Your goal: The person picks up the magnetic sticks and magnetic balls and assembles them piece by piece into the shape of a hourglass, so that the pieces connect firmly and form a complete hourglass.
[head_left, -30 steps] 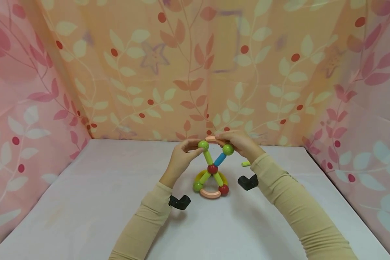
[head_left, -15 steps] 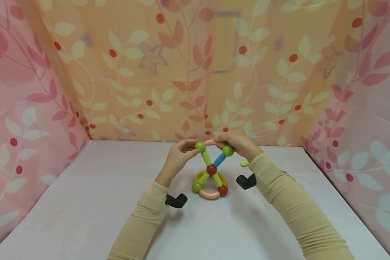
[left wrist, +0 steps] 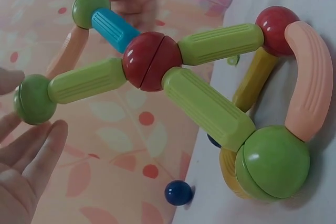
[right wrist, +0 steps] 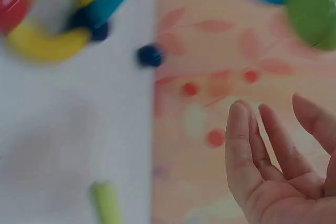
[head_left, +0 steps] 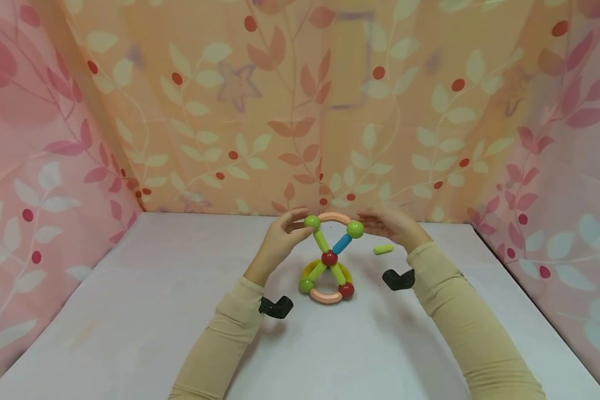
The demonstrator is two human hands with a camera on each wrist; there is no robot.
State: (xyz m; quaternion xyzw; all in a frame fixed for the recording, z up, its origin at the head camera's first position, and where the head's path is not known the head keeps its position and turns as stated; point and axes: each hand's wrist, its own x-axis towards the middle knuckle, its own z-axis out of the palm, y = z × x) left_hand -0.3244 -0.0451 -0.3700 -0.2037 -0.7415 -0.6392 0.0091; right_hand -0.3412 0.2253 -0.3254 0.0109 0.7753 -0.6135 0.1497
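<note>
A figure of magnetic balls and rods stands at the table's middle. Its red centre ball (head_left: 329, 258) joins a blue rod (head_left: 342, 244) and several lime-green rods. A peach curved rod (head_left: 334, 216) bridges the two upper green balls, left (head_left: 312, 223) and right (head_left: 355, 229). My left hand (head_left: 277, 244) pinches the upper left green ball between thumb and fingers. My right hand (head_left: 392, 225) is beside the upper right ball, fingers extended and holding nothing. At the base, another peach curved rod (left wrist: 313, 80) links a red ball (left wrist: 278, 30) and a green ball (left wrist: 274, 162), with yellow rods behind.
A loose lime-green rod (head_left: 383, 249) lies on the white table (head_left: 130, 311) right of the figure. Behind it sits a loose dark blue ball (left wrist: 178, 192). Black mounts (head_left: 277, 307) stick out at both wrists. Patterned cloth (head_left: 205, 139) surrounds the back and sides.
My right hand has let go of the upper peach curved rod and drawn off to the right, uncovering the loose green rod. The left hand stays at its ball.
</note>
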